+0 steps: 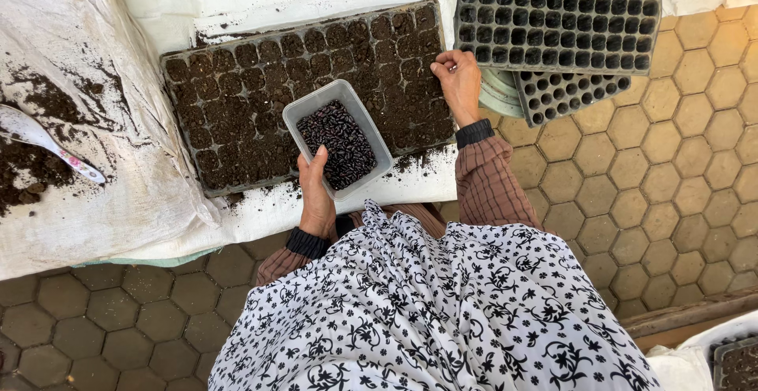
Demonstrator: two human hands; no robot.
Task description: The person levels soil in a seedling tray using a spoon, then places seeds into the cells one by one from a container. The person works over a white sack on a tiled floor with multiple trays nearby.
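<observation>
One soil-filled tray (237, 107), two empty trays (553, 12), one tub (338, 140) of seeds
Left hand (316, 197) gripping tub rim; right hand (458, 79) fingers curled on soil, contents hidden

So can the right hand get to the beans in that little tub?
Probably yes. The right hand rests on the soil-filled seed tray, beside the open plastic tub of dark beans. Nothing lies between them, and the left hand only grips the tub's near edge.

Pale tub (374, 134) of dark seeds upright atop soil-filled black seedling tray (237, 114)
</observation>
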